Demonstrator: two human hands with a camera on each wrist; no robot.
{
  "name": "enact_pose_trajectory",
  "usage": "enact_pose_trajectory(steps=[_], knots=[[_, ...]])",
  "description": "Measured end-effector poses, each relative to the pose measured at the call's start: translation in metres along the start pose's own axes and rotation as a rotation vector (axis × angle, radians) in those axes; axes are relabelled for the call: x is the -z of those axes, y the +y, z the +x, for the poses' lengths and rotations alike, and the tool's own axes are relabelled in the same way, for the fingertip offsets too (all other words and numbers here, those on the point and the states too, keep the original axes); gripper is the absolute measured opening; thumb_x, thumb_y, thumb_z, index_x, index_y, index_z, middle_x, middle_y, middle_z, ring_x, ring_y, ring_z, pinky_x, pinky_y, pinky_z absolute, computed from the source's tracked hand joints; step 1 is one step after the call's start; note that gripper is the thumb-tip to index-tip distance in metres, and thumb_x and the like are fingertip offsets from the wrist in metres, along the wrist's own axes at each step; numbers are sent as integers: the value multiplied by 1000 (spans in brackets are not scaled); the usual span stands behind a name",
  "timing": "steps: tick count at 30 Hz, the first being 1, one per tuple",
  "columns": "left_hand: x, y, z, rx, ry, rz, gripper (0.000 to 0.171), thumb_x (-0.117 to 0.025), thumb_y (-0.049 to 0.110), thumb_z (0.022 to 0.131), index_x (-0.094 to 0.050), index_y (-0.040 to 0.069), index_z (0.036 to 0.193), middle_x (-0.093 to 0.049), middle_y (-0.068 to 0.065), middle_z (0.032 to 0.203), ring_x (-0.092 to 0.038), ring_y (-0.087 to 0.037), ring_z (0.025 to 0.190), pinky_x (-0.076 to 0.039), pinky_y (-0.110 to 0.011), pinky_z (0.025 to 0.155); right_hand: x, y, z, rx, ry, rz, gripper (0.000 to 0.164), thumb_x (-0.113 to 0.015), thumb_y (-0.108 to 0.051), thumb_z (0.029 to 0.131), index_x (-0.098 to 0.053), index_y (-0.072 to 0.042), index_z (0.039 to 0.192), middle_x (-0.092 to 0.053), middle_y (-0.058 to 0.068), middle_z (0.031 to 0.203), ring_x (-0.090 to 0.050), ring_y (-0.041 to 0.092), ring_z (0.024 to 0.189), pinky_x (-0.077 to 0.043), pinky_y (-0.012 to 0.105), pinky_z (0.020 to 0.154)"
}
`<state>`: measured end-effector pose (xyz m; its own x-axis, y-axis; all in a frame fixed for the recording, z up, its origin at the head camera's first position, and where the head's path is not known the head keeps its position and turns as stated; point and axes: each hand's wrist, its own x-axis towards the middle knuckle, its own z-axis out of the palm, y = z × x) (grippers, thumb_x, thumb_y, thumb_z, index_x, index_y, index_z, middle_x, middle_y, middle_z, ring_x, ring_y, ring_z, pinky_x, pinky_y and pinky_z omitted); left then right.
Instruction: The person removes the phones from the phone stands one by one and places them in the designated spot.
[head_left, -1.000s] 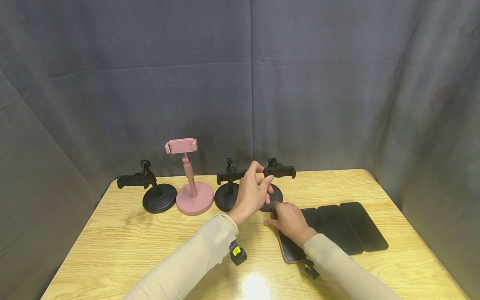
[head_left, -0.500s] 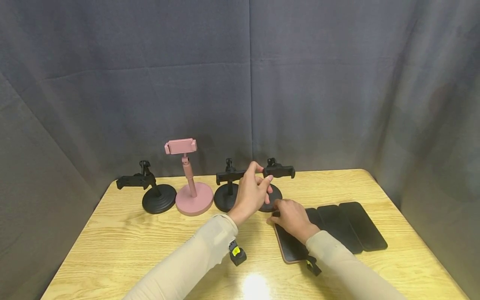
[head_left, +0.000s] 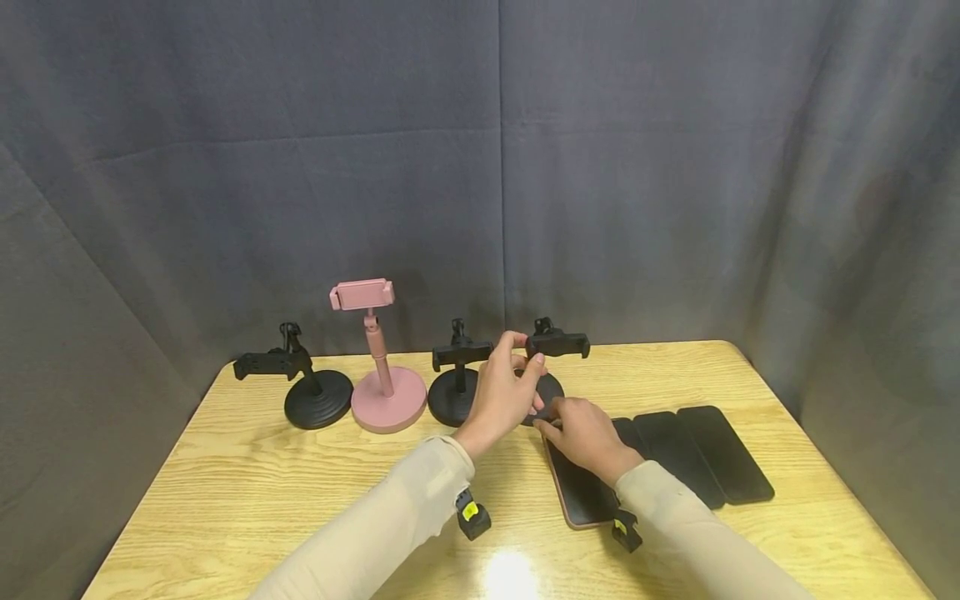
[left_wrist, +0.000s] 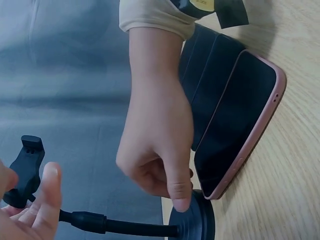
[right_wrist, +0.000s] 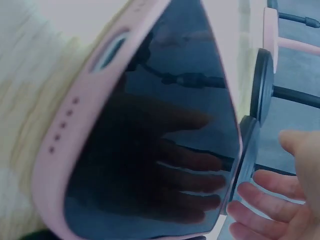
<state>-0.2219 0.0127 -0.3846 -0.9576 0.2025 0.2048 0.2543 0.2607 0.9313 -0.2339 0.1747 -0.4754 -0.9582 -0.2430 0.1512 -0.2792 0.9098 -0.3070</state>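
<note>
My left hand is at the left end of the clamp on the rightmost black phone stand. Thumb and index finger are bent around that clamp end, seen from the side in the left wrist view. My right hand hovers low beside the stand's round base, over the top end of a phone in a pink case. In the left wrist view its thumb hangs in front of the base; whether it touches cannot be told. The right wrist view has its fingers loose and spread, with the phone's dark screen mirroring them.
Left of my hands stand a black phone stand, a taller pink stand and another black stand. Dark phones lie side by side to the right of the pink-cased one. Grey curtains surround the wooden table.
My right hand shifts slightly right from the phone's top corner, its thumb lifting a little near the stand's base. My left hand stays almost still at the clamp.
</note>
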Motion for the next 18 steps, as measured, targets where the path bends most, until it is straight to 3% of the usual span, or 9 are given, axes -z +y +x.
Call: enact_pose_trajectory(steps=[9,11,18], knots=[[5,1,-9,19,-27,31,47,-51,27,107,-44,5,149,-76,-12,109,-70,-37,60,-54,-25,48,14,-6,-5,-16,-13,86,23,-72,-30,94,-75,-7,98,-76,6,98,-68,16,78,-55,33,65],[6,-1,-10,26,-24,43,47,-51,27,107,-46,4,148,-76,-11,110,-70,-37,61,-51,-24,46,19,-7,-7,-15,-5,97,24,-72,-30,94,-75,-7,99,-76,7,99,-70,17,80,-57,34,66],[9,-8,-15,43,-28,94,39,-51,28,107,-57,6,139,-78,-7,107,-64,-12,49,-36,-20,39,31,-12,-17,6,42,136,29,-72,-31,95,-73,-4,105,-74,12,105,-73,24,86,-61,37,70]])
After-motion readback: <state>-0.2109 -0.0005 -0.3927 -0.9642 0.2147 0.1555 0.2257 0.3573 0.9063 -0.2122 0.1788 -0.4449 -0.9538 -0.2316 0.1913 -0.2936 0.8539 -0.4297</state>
